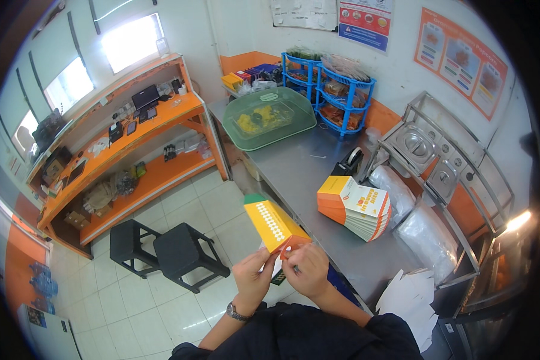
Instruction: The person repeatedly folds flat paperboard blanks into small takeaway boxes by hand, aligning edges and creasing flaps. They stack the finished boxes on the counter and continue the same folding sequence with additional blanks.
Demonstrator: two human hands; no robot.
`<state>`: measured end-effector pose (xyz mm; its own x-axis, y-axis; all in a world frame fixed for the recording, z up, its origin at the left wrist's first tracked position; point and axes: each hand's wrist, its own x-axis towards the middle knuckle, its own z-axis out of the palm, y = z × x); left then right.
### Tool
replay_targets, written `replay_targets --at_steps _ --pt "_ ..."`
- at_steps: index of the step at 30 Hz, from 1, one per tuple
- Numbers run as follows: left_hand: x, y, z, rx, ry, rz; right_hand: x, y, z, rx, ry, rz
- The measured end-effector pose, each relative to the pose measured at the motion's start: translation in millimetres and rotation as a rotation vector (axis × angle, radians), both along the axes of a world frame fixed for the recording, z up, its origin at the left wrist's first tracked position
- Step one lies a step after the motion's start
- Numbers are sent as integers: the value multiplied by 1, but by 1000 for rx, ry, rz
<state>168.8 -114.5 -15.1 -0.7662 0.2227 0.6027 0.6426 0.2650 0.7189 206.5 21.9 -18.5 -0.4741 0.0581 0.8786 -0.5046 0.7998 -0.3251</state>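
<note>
A yellow food carton [271, 223] with a green end and an orange end is held up in front of me, over the table's near edge. At its orange end, my left hand [252, 273] pinches the lower side with thumb and fingers. Close beside it, my right hand [306, 268] grips the flaps of that same end. My fingers partly hide the flaps. On the steel table [294, 180], to the right, lies a fanned stack of similar cartons [355, 206] in white, yellow and orange.
A black tape dispenser [348, 163] stands behind the stack. Clear plastic bags [426, 237] and white card sheets [407, 303] lie at right, beside a metal rack [462, 252]. Farther back are a green covered tray [270, 139] and blue shelves [346, 108]. Black stools [189, 249] stand left.
</note>
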Motion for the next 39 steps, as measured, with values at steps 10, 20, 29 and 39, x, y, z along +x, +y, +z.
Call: replay_targets --at_steps 10,20,29,39 --pt "11 13 -6 145 -29 5 5 -1 -2 -398 -97 9" --pt "30 24 -31 407 -392 -182 -1 -10 -20 -455 -34 -59" --pt "16 14 -51 840 -769 -352 8 -14 -26 -313 -250 110" --pt "-7 -18 -64 980 -808 -594 -6 40 -21 -499 -325 11"
